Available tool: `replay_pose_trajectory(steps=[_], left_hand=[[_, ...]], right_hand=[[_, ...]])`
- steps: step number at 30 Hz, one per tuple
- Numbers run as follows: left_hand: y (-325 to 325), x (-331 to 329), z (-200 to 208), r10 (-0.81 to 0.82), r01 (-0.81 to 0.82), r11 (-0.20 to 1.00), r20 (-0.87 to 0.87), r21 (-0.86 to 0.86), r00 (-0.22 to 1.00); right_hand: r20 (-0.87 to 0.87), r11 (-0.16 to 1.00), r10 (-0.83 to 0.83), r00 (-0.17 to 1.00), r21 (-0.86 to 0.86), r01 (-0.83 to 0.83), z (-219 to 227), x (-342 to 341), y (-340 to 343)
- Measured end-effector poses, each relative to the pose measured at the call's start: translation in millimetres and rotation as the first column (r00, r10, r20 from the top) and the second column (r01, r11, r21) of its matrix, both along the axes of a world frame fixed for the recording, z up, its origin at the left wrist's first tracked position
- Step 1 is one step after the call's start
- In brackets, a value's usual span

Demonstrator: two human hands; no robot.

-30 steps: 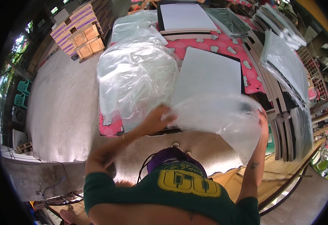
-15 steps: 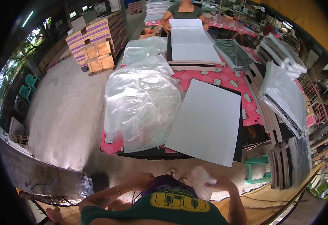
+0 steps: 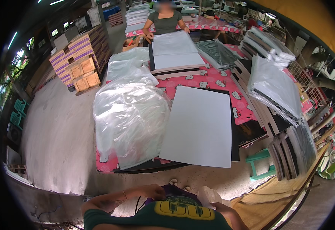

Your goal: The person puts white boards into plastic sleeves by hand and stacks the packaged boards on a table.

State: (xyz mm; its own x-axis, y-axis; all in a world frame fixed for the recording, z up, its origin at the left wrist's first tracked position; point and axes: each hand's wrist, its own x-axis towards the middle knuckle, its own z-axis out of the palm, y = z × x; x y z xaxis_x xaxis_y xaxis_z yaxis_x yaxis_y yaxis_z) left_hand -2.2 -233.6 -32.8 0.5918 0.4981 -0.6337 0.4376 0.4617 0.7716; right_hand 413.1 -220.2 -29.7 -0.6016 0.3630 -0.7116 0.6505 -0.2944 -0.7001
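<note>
At my waist, my left hand (image 3: 154, 191) is closed with its fingers curled in against purple cloth (image 3: 172, 190); what is in them is hidden. Low on the right, my right hand (image 3: 224, 211) is partly hidden by my shirt and grips a crumpled, translucent whitish cloth or plastic (image 3: 209, 196). In front of me, a large white sheet (image 3: 198, 126) lies slightly askew on a black board (image 3: 235, 142), overhanging the near table edge. Left of it spreads a heap of clear plastic sheeting (image 3: 131, 119). Neither hand touches the sheet or the heap.
Across the pink patterned table (image 3: 182, 81), another person (image 3: 165, 23) handles clear plastic over a white sheet (image 3: 177, 61). Wrapped boards (image 3: 276, 88) pile up on the right, above a green stool (image 3: 260, 163). Purple-striped cartons (image 3: 85, 48) stand at the far left.
The view has shifted, so the table sits lower and further left. My right hand with the whitish bundle has dropped lower. The other person has lowered the clear plastic onto the white sheet.
</note>
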Motion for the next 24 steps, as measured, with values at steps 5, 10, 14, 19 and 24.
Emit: replay_pose_trajectory(steps=[5,10,14,19,24], left_hand=[[10.4,5.0,15.3,-0.060,0.060,0.997,-0.011,0.056,0.998],[10.0,7.9,22.1,-0.136,0.175,0.908,-0.127,0.381,0.983],[8.0,2.6,11.1,-0.223,0.275,0.864,-0.168,0.423,0.960],[10.4,-2.0,14.4,-0.324,0.392,0.850,-0.236,0.353,0.916],[4.4,-10.0,5.0,-0.473,0.546,0.816,-0.325,0.189,0.819]], right_hand=[[0.002,0.978,-0.179,0.984,-0.112,0.178,-8.7,-1.9,-17.8],[-0.037,0.877,-0.470,0.882,-0.129,0.463,-41.9,-7.0,-44.3],[-0.146,0.711,-0.646,0.749,-0.473,0.521,-22.9,-13.6,-42.3],[0.004,0.820,-0.487,0.873,-0.342,0.459,-49.5,-9.4,-24.0],[0.019,0.905,-0.356,0.934,-0.242,0.349,-15.1,-35.2,11.1]])
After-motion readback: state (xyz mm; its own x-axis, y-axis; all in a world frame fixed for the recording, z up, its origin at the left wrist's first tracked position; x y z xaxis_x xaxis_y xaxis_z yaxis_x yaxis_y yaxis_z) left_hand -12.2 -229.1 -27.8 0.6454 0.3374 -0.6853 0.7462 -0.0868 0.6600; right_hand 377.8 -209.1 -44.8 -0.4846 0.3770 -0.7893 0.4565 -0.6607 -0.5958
